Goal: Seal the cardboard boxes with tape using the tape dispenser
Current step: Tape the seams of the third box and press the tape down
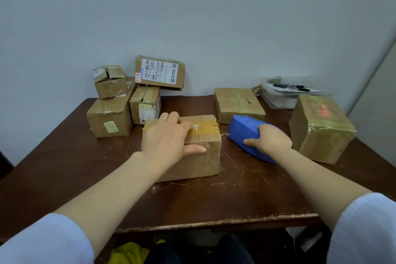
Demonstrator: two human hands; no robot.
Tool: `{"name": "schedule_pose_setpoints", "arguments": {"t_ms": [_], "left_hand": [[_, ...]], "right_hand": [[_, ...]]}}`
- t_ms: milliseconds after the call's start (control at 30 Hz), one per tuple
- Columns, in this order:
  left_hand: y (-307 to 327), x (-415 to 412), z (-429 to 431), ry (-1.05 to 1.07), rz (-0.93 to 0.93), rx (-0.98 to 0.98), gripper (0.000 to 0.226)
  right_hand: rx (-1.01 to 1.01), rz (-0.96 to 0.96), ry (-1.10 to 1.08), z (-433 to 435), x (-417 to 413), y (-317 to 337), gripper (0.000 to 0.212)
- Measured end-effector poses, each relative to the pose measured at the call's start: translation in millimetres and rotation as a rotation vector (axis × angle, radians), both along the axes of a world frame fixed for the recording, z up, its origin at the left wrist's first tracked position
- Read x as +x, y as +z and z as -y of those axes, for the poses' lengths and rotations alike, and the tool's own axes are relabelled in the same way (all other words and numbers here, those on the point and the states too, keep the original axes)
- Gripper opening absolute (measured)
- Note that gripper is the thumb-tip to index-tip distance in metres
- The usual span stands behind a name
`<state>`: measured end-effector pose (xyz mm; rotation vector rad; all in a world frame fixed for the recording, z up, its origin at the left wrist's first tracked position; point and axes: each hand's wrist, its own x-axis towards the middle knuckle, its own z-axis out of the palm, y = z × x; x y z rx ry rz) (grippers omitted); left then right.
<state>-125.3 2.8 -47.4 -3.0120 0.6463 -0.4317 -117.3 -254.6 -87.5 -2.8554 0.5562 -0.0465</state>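
A brown cardboard box [205, 156] sits in the middle of the dark wooden table [192, 199], with a strip of tape across its top. My left hand [169, 139] lies flat on the box's top left, thumb down its front face. Just right of the box rests a blue tape dispenser [244, 133], tilted on the table. My right hand [269, 140] grips it from above, fingers over the back and thumb on the near side.
A stack of several boxes [111, 118] stands at the back left, one labelled box [159, 72] leaning on the wall. A flat box [237, 104] lies behind the dispenser, a large box [319, 128] at right, and a plastic tray with pens [285, 92] behind it.
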Motion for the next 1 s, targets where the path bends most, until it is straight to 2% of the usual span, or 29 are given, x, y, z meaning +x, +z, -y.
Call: {"name": "schedule_pose_setpoints", "arguments": {"t_ms": [100, 167, 267, 367, 433, 533, 633, 800, 900, 1000], "left_hand": [[5.2, 1.3, -2.0, -0.011, -0.096, -0.11, 0.079], [15.0, 5.5, -3.5, -0.015, -0.241, -0.263, 0.064], [33.9, 15.5, -2.2, 0.026, -0.409, -0.64, 0.035], [56.1, 22.8, 5.4, 0.126, -0.532, -1.132, 0.019], [69.3, 22.2, 12.0, 0.115, -0.625, -1.321, 0.023], [83.8, 19.6, 24.0, 0.039, -0.724, -1.4, 0.033], [91.3, 21.7, 31.6, 0.001, -0.711, -1.404, 0.037], [90.6, 25.0, 29.3, 0.037, -0.652, -1.388, 0.032], [89.0, 27.0, 25.9, 0.109, -0.652, -1.457, 0.04], [90.0, 26.6, 22.3, 0.103, -0.698, -1.515, 0.024]], "right_hand": [[0.24, 0.148, 0.068, 9.9, 0.6, 11.8, 0.048], [0.49, 0.232, 0.079, 11.1, -4.0, 32.8, 0.045], [0.836, 0.296, 0.099, 8.4, -15.2, 65.4, 0.032], [0.951, 0.287, 0.189, 8.4, -19.4, 84.3, 0.03], [0.972, 0.278, 0.237, 6.7, -19.2, 92.6, 0.031], [0.959, 0.264, 0.298, 0.2, -18.2, 102.5, 0.028], [0.925, 0.248, 0.333, -8.0, -15.9, 110.2, 0.017], [0.851, 0.208, 0.405, -16.3, -14.7, 116.8, 0.018], [0.833, 0.228, 0.411, -19.7, -13.0, 118.3, 0.022], [0.83, 0.249, 0.411, -22.8, -12.0, 120.9, 0.028]]}}
